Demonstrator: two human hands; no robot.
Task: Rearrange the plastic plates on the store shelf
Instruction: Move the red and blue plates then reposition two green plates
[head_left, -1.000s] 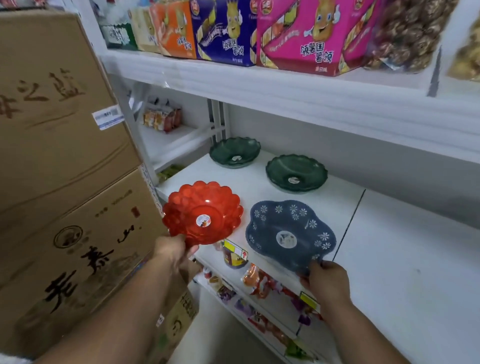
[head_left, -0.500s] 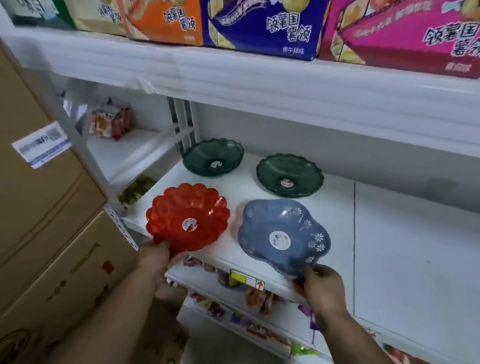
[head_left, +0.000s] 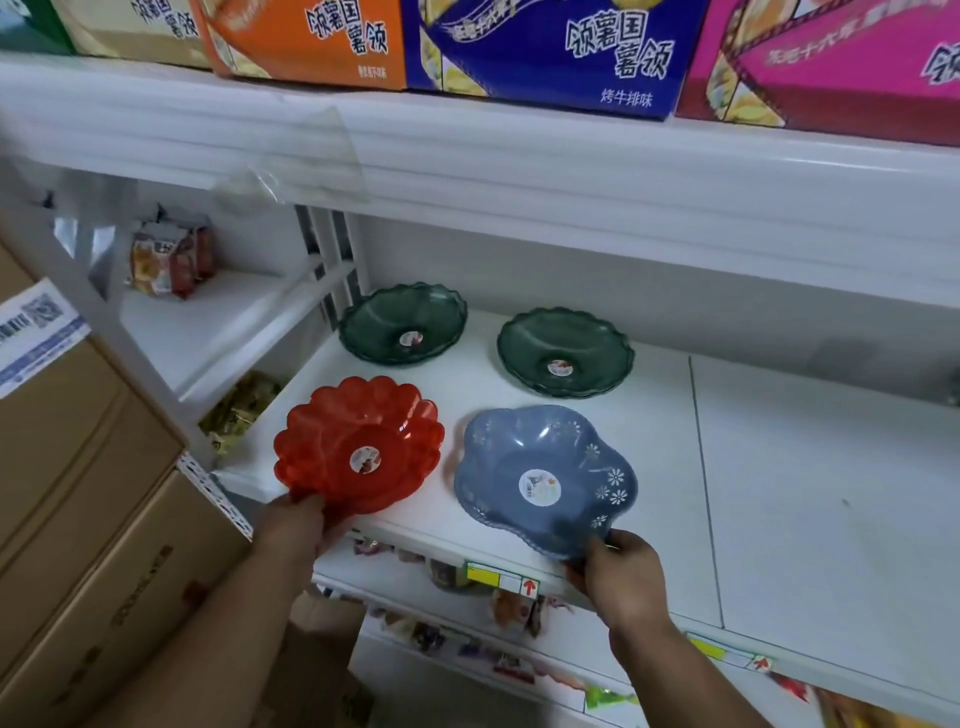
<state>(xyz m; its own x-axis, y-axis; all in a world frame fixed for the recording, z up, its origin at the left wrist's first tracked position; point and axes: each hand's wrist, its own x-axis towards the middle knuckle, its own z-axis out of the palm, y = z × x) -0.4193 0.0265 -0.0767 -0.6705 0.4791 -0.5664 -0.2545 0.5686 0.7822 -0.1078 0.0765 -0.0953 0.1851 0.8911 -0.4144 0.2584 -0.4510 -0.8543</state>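
A red scalloped plastic plate (head_left: 358, 444) lies at the front left of the white shelf (head_left: 810, 509); my left hand (head_left: 293, 530) grips its near rim. To its right lies a blue flower-shaped plate (head_left: 540, 475) with white daisy prints, and my right hand (head_left: 621, 577) pinches its near edge at the shelf front. Behind them rest two dark green plates, one at the back left (head_left: 402, 330) and one to its right (head_left: 563, 351). Each plate carries a round sticker in its middle.
Snack boxes (head_left: 545, 47) line the upper shelf just above. Stacked cardboard cartons (head_left: 67, 493) stand close on the left. A side shelf holds snack packets (head_left: 166, 260). More packets hang below the shelf front. The shelf's right half (head_left: 831, 467) is bare.
Both plates have come down from a tilted hold to lie nearly flat on the shelf front. The camera has moved closer and to the right.
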